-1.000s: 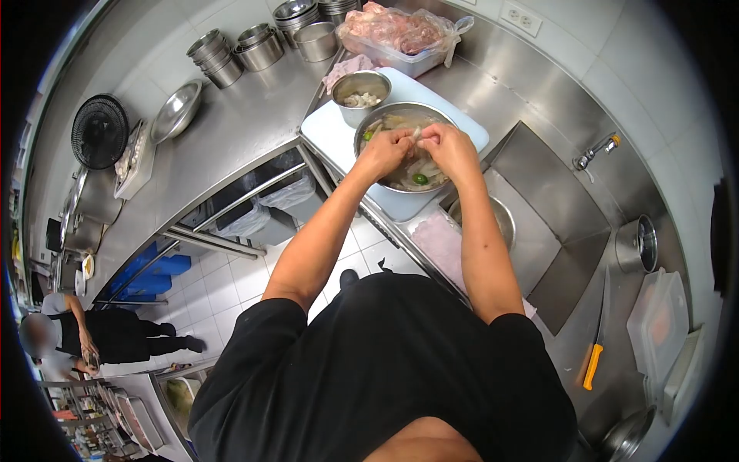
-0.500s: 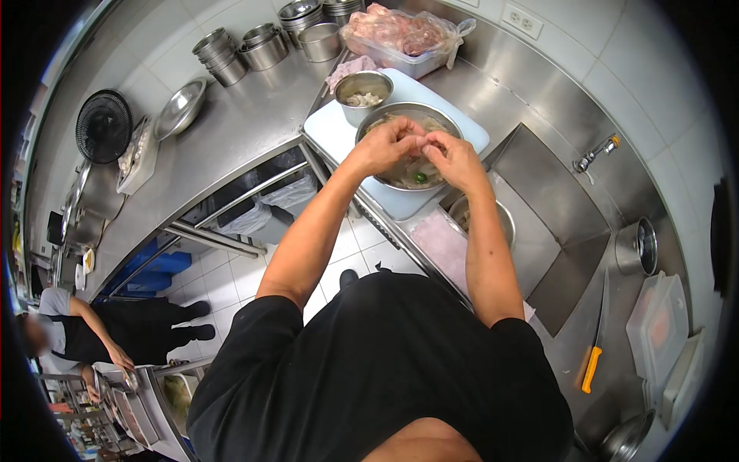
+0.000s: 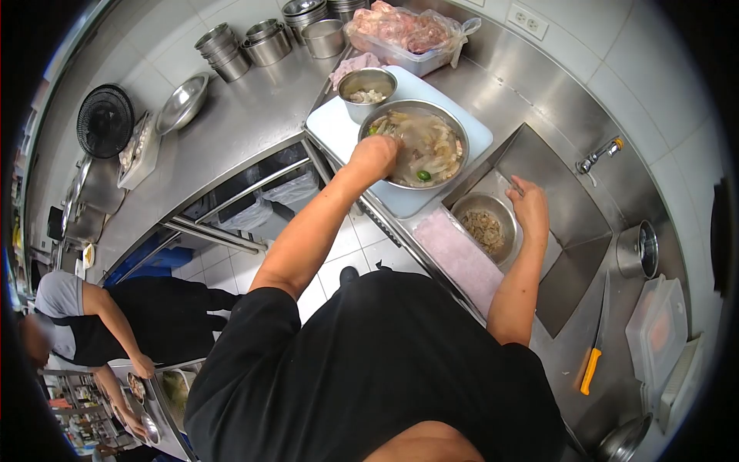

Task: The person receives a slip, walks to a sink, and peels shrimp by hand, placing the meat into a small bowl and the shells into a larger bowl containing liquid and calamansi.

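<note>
My left hand (image 3: 375,157) is curled into a fist at the near rim of a large steel bowl (image 3: 463,146) that holds pale food pieces in liquid and two small green ones. What the fist encloses is hidden. My right hand (image 3: 530,206) hovers over the sink with its fingers apart and empty, just right of a smaller steel bowl (image 3: 465,206) of brownish scraps. The large bowl sits on a white cutting board (image 3: 329,127). Behind it is a small steel bowl (image 3: 367,83) of pale pieces.
A pink cloth (image 3: 459,260) lies on the counter edge beside the sink. A tap (image 3: 600,154), steel pot (image 3: 638,248), orange-handled knife (image 3: 591,368) and lidded containers (image 3: 658,323) are to the right. A tub of raw meat (image 3: 400,32) and stacked steel bowls (image 3: 223,48) stand behind. Another person (image 3: 92,323) bends at lower left.
My hands were together over the large bowl, working on a small pale piece. My right hand has swung right and down to the sink bowl; my left stays at the large bowl.
</note>
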### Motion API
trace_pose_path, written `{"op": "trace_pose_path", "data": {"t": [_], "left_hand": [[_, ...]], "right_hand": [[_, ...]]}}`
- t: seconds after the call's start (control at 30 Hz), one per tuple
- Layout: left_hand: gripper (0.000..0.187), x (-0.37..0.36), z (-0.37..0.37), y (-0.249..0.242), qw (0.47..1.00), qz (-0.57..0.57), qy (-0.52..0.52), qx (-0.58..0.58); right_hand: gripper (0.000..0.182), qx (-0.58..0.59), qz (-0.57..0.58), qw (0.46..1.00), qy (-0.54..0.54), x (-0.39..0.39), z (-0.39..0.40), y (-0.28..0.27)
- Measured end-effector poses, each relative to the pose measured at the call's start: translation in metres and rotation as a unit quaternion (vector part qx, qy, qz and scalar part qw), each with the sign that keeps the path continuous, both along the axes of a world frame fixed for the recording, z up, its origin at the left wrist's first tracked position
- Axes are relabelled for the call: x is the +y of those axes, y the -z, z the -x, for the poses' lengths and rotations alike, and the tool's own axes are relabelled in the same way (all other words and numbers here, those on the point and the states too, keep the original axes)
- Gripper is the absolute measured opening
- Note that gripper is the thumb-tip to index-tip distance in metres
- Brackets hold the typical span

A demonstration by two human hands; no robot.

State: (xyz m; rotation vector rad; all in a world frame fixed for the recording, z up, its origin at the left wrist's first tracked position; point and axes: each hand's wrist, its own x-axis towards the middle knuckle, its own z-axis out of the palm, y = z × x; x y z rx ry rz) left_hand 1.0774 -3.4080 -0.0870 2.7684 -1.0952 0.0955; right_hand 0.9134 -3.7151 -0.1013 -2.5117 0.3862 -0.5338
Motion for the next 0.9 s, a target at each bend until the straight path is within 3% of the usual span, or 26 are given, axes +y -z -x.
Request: {"op": "trace_pose_path", "data": {"t": [0.07,0.17,0.2,0.3,0.4,0.53,0.63,0.7,0.8,0.9], "left_hand": [[0.022,-0.007,0.005,0.0,0.996,0.086,0.003,0.022],[0.021,-0.017,0.024,-0.024,0.969,0.195,-0.038,0.148],[0.02,-0.021,0.028,-0.031,0.95,0.227,-0.059,0.204],[0.022,-0.026,0.03,-0.024,0.837,0.389,-0.053,0.382],[0.023,-0.022,0.036,-0.032,0.768,0.467,-0.083,0.431],[0.021,-0.008,0.036,-0.036,0.763,0.468,-0.086,0.437],[0.022,0.0,0.029,-0.029,0.761,0.478,-0.061,0.435],[0.02,0.002,0.027,-0.028,0.752,0.493,-0.028,0.438],[0.017,0.002,0.032,-0.031,0.632,0.579,-0.01,0.516],[0.03,-0.005,0.033,-0.025,0.542,0.64,0.0,0.544]], "right_hand": [[0.029,-0.061,0.097,0.993,0.001,0.005,0.001,-0.004],[0.029,-0.137,-0.022,0.987,-0.083,0.059,-0.016,-0.036],[0.029,-0.139,-0.015,0.982,-0.124,0.075,-0.022,-0.045],[0.027,-0.152,-0.003,0.97,-0.191,0.106,-0.053,-0.045],[0.025,-0.126,-0.04,0.968,-0.215,0.122,-0.071,-0.042],[0.026,-0.048,-0.088,0.972,-0.215,0.132,-0.082,-0.049],[0.027,-0.059,-0.132,0.965,-0.217,0.133,-0.093,-0.039],[0.027,-0.042,-0.219,0.95,-0.219,0.131,-0.096,-0.035],[0.023,-0.058,-0.303,0.922,-0.233,0.127,-0.099,-0.027],[0.02,-0.123,-0.315,0.905,-0.259,0.127,-0.099,-0.021]]}}
